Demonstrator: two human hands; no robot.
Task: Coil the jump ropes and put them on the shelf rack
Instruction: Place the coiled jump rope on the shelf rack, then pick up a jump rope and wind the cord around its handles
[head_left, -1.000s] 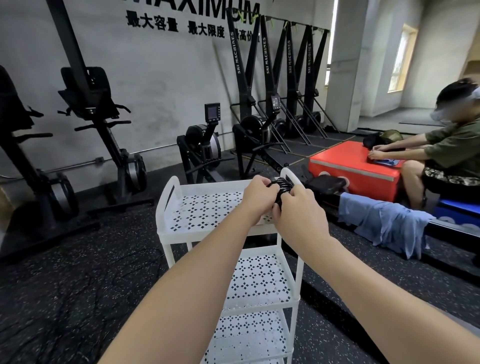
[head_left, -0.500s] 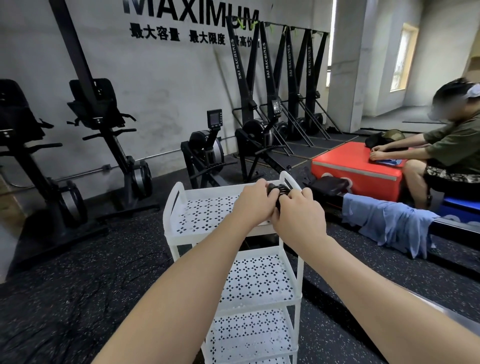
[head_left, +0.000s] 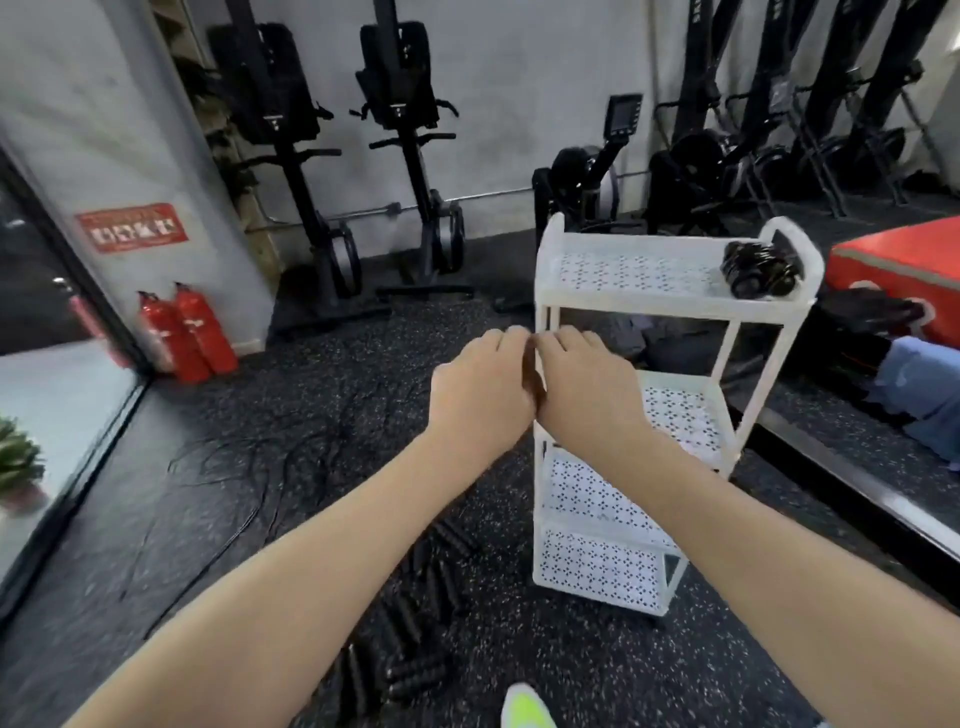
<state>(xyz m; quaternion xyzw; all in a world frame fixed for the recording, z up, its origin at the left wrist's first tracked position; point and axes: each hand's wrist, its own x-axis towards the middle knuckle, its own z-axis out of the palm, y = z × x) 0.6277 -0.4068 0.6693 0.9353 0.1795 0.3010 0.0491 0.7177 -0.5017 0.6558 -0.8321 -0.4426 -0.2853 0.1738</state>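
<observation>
We see one coiled jump rope (head_left: 759, 270) lying at the top shelf's far right corner on the white shelf rack (head_left: 639, 306); our left hand (head_left: 480, 387) and right hand (head_left: 587, 387) hover side by side, loosely curled, holding nothing; the loose ropes (head_left: 244, 467) sprawl on the floor below and to the left, handles (head_left: 410, 623) lengthwise towards us, nearer the left hand.
</observation>
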